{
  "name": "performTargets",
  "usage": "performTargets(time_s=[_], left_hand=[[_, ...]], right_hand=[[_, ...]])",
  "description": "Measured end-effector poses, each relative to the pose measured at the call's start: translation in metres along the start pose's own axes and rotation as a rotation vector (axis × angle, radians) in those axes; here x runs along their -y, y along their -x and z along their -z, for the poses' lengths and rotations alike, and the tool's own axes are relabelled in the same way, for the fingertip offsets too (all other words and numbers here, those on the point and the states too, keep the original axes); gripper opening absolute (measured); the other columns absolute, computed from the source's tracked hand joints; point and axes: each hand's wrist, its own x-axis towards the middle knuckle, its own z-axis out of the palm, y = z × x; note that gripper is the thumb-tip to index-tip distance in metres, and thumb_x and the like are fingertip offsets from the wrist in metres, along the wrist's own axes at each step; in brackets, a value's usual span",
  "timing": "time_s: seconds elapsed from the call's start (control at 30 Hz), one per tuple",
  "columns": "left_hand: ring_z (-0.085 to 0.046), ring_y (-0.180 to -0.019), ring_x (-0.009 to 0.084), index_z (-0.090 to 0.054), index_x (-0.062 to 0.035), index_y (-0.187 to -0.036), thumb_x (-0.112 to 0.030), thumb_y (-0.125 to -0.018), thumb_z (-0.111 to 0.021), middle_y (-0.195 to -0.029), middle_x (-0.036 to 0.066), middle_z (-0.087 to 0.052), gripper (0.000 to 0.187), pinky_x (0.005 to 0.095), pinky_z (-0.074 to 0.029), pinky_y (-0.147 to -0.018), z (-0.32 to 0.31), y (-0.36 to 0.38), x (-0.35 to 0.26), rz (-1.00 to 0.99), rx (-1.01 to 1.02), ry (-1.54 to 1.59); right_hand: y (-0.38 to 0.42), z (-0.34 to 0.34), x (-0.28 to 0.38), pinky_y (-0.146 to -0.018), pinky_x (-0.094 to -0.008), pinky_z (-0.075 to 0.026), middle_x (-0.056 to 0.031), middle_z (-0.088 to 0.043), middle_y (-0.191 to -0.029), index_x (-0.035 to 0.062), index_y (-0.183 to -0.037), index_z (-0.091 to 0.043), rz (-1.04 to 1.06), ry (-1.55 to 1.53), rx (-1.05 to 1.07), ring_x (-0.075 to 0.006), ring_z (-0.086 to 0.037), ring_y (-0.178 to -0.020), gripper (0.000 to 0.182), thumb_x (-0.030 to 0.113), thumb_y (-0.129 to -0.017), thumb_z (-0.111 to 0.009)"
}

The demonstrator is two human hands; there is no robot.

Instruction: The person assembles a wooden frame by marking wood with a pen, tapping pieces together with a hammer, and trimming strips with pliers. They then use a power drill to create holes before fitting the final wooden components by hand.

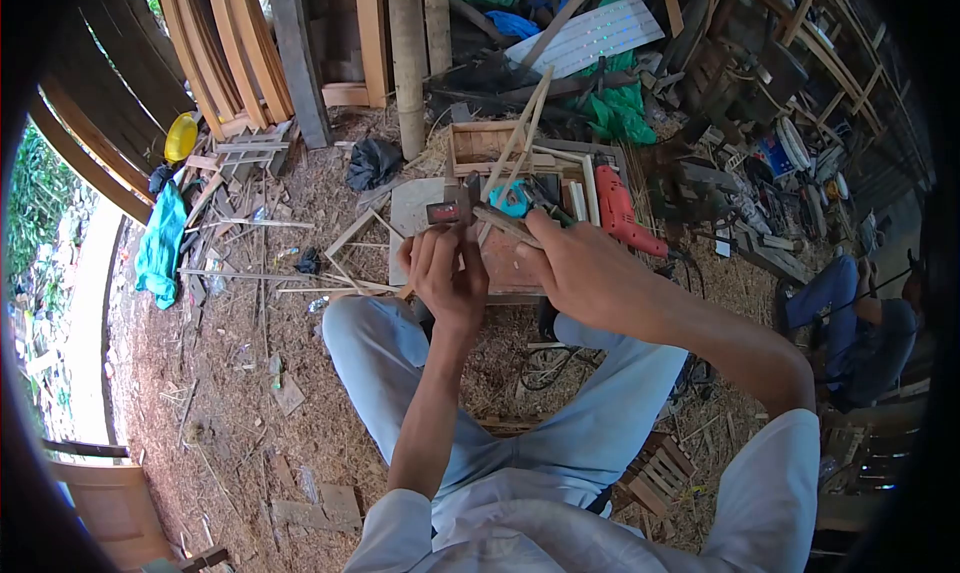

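Note:
My right hand (590,273) is closed around the wooden handle (508,225) of what looks like a hammer, its handle pointing toward my left hand. My left hand (447,273) has its fingers curled together beside a dark narrow piece (470,195) and a small dark block with a red patch (442,213). Which of these it grips is hidden by the fingers. Both hands are over a low wooden work surface (410,205) in front of my knees. A turquoise tape measure (510,200) lies just beyond the handle.
A red power drill (625,213) lies right of my right hand. Behind are an open wooden box (460,148) and long thin strips (530,123). Shavings and scrap wood cover the floor. A black bag (373,163) lies ahead left; another person (860,323) sits far right.

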Motion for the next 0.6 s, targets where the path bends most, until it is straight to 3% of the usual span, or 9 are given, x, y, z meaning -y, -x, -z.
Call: performTargets(time_s=[0.13,0.2,0.6], left_hand=[[-0.056,-0.070,0.0238,-0.057,-0.0038,-0.079,0.000,-0.079,-0.067,-0.075,0.007,-0.060,0.010,0.0343,-0.037,-0.076,0.001,0.002,-0.002,0.052,0.049,-0.004],[-0.056,-0.070,0.0234,-0.058,-0.0037,-0.078,0.000,-0.079,-0.067,-0.075,0.007,-0.060,0.010,0.0334,-0.037,-0.076,0.000,0.002,0.000,0.020,0.033,-0.015],[-0.058,-0.073,0.0230,-0.060,-0.0027,-0.081,0.001,-0.077,-0.068,-0.079,0.007,-0.062,0.009,0.0338,-0.038,-0.081,0.002,0.002,-0.004,0.083,0.059,0.015]], right_hand=[[0.000,0.007,0.011,-0.055,-0.0508,-0.047,-0.0243,-0.059,-0.066,-0.0066,-0.102,-0.044,-0.117,-0.098,-0.043,-0.0437,-0.062,-0.064,0.024,0.016,-0.096,-0.049],[-0.001,0.002,0.007,-0.058,-0.0505,-0.048,-0.0252,-0.060,-0.070,-0.0057,-0.103,-0.044,-0.129,0.005,0.101,-0.0439,-0.063,-0.069,0.023,0.015,-0.095,-0.049],[0.002,0.005,0.016,-0.058,-0.0494,-0.050,-0.0245,-0.061,-0.069,-0.0056,-0.104,-0.045,-0.118,-0.035,0.005,-0.0439,-0.063,-0.067,0.024,0.016,-0.095,-0.050]])
